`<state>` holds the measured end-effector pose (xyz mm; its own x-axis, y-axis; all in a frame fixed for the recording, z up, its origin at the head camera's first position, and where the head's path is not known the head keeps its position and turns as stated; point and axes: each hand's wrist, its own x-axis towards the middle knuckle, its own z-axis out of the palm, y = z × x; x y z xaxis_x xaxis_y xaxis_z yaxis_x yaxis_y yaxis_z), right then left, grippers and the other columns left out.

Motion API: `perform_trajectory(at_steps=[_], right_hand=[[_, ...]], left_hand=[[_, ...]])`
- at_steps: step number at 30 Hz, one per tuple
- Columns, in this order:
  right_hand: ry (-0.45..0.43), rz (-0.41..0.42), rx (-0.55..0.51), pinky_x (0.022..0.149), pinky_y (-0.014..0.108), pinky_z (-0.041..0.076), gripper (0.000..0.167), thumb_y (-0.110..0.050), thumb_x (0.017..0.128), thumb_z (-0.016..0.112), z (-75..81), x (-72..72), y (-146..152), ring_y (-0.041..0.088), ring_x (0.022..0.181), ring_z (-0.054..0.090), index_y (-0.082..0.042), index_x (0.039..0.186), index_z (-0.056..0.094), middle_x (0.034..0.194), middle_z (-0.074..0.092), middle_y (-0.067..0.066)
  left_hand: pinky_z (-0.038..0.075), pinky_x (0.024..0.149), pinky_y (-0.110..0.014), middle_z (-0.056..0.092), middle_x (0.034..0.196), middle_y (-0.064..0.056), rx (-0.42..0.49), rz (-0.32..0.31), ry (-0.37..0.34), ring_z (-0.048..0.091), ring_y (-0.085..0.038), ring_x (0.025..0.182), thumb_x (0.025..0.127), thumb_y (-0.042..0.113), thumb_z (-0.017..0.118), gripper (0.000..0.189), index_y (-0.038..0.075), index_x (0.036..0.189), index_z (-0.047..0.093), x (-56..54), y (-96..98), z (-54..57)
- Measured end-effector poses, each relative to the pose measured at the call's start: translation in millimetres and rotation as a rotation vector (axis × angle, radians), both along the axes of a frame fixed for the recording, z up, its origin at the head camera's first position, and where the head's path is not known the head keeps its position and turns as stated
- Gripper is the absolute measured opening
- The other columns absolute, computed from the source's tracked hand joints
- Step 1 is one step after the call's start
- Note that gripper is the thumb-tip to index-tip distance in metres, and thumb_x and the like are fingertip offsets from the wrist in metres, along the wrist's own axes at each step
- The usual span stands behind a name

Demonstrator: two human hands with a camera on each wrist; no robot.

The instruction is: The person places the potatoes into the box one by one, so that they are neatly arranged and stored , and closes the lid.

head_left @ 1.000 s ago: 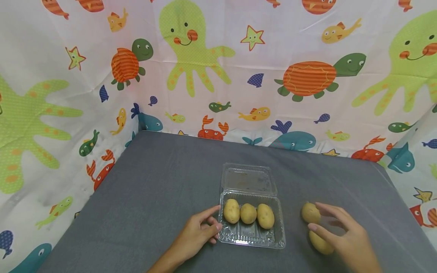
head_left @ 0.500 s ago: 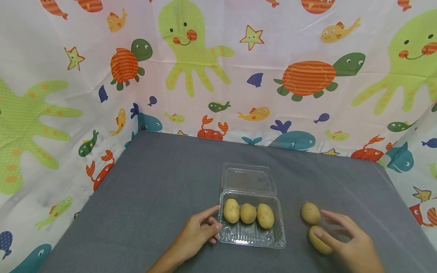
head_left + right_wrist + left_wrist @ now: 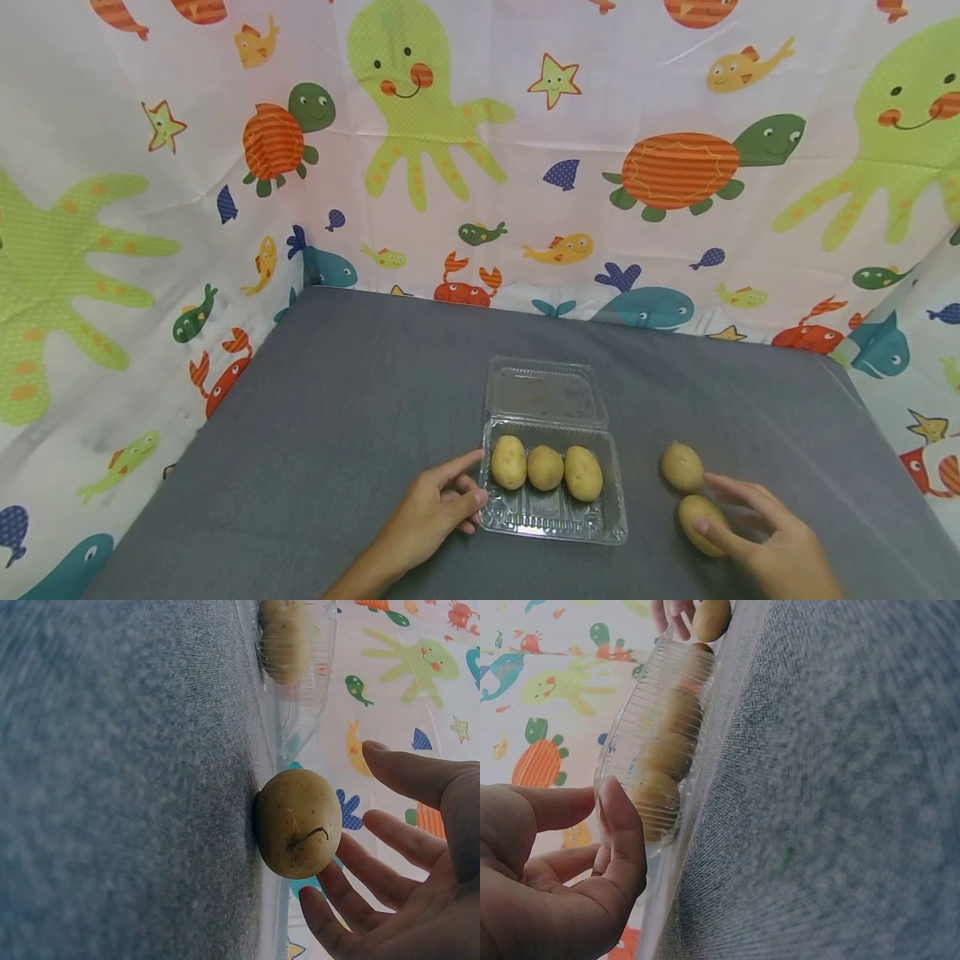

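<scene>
A clear plastic clamshell container [image 3: 553,521] lies with its lid [image 3: 546,392] folded back on the far side. In its tray sit a left potato [image 3: 509,462], a middle potato [image 3: 545,468] and a right potato [image 3: 582,473], side by side. My left hand [image 3: 431,510] pinches the container's left rim between thumb and fingers; the left wrist view shows this grip close up. Two loose potatoes lie right of the container: a rounder one [image 3: 682,467] behind, a longer one [image 3: 699,523] nearer. Over the nearer potato [image 3: 298,823], my right hand [image 3: 772,529] spreads its relaxed fingers, thumb overlapping it in the head view.
A dark grey cloth [image 3: 360,400] covers the table. Along the back and both sides hangs a white curtain [image 3: 517,183] printed with sea animals, meeting the table's far edge.
My right hand has moved from beside the rounder loose potato down toward the nearer one, its thumb now over it. My left hand and the container have stayed in place.
</scene>
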<state>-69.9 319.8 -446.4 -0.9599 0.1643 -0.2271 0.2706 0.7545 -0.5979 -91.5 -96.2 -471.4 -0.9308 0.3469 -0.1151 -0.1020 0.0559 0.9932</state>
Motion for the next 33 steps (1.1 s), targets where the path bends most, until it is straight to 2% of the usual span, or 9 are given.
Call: perform_trajectory(at_steps=[1,3,8,13,15,20,25,29,33], right_hand=[[0.006,0.002,0.007,0.079,0.023,0.056,0.081,-0.064,0.09,0.077,-0.8,0.2,0,0.026,0.118,0.066,-0.011,0.148,0.06,0.147,0.061,0.017],[0.009,0.002,0.006,0.08,0.027,0.059,0.081,-0.064,0.089,0.078,-2.0,0.3,0,0.025,0.117,0.066,-0.011,0.148,0.06,0.145,0.061,0.016],[-0.031,-0.008,-0.022,0.092,0.053,0.063,0.085,-0.065,0.089,0.077,-2.6,-0.3,-1,0.041,0.127,0.06,-0.007,0.149,0.059,0.146,0.059,0.02],[-0.06,0.01,-0.009,0.087,0.039,0.063,0.086,-0.065,0.088,0.078,-3.6,-0.5,0,0.037,0.124,0.062,-0.008,0.149,0.059,0.146,0.06,0.02],[-0.052,0.017,0.003,0.081,0.03,0.06,0.085,-0.065,0.087,0.079,-5.1,0.0,1,0.035,0.122,0.063,-0.008,0.148,0.06,0.145,0.061,0.019],[-0.056,0.018,0.015,0.08,0.029,0.062,0.086,-0.065,0.085,0.081,-9.1,-0.4,3,0.037,0.122,0.063,-0.008,0.147,0.061,0.143,0.061,0.02],[-0.089,0.037,0.02,0.081,0.036,0.063,0.086,-0.065,0.086,0.081,-10.7,-2.1,6,0.039,0.123,0.062,-0.009,0.148,0.06,0.144,0.059,0.021],[-0.076,0.072,0.051,0.073,0.026,0.058,0.082,-0.063,0.085,0.082,-12.0,-1.0,8,0.032,0.117,0.063,-0.012,0.146,0.062,0.143,0.061,0.019],[-0.062,0.11,0.072,0.07,0.023,0.055,0.078,-0.059,0.085,0.085,-13.5,-0.5,9,0.026,0.114,0.061,-0.013,0.144,0.065,0.142,0.063,0.017]], left_hand=[[0.065,0.07,-0.025,0.065,0.1,-0.01,0.0,0.001,0.0,0.07,-0.014,0.08,0.102,0.01,0.071,0.062,-0.004,0.157,0.046,0.0,0.0,0.1],[0.065,0.07,-0.025,0.065,0.1,-0.01,-0.001,0.001,0.002,0.069,-0.013,0.08,0.102,0.01,0.071,0.062,-0.003,0.157,0.046,-0.1,0.2,0.2],[0.065,0.07,-0.026,0.065,0.1,-0.01,-0.012,0.0,0.015,0.069,-0.012,0.079,0.102,0.011,0.071,0.061,-0.003,0.157,0.046,-0.2,0.5,0.3],[0.065,0.07,-0.025,0.064,0.1,-0.01,-0.015,0.001,0.016,0.069,-0.012,0.079,0.102,0.01,0.07,0.061,-0.004,0.156,0.046,0.1,0.4,0.1],[0.065,0.07,-0.025,0.064,0.099,-0.01,-0.014,0.003,0.015,0.069,-0.012,0.079,0.102,0.01,0.071,0.061,-0.005,0.156,0.046,0.2,0.4,0.2],[0.065,0.069,-0.025,0.064,0.099,-0.01,-0.012,0.004,0.018,0.069,-0.012,0.078,0.102,0.01,0.07,0.061,-0.005,0.156,0.047,0.3,0.6,0.6],[0.065,0.069,-0.025,0.064,0.099,-0.009,-0.01,0.002,0.022,0.069,-0.011,0.078,0.102,0.01,0.07,0.061,-0.005,0.156,0.046,0.2,0.8,0.5],[0.065,0.069,-0.025,0.065,0.099,-0.009,-0.008,0.001,0.022,0.069,-0.011,0.078,0.102,0.01,0.07,0.061,-0.006,0.156,0.046,0.0,0.9,0.6],[0.065,0.069,-0.025,0.065,0.099,-0.009,-0.01,0.001,0.017,0.069,-0.011,0.078,0.102,0.01,0.07,0.061,-0.005,0.156,0.046,0.3,0.5,0.9]])
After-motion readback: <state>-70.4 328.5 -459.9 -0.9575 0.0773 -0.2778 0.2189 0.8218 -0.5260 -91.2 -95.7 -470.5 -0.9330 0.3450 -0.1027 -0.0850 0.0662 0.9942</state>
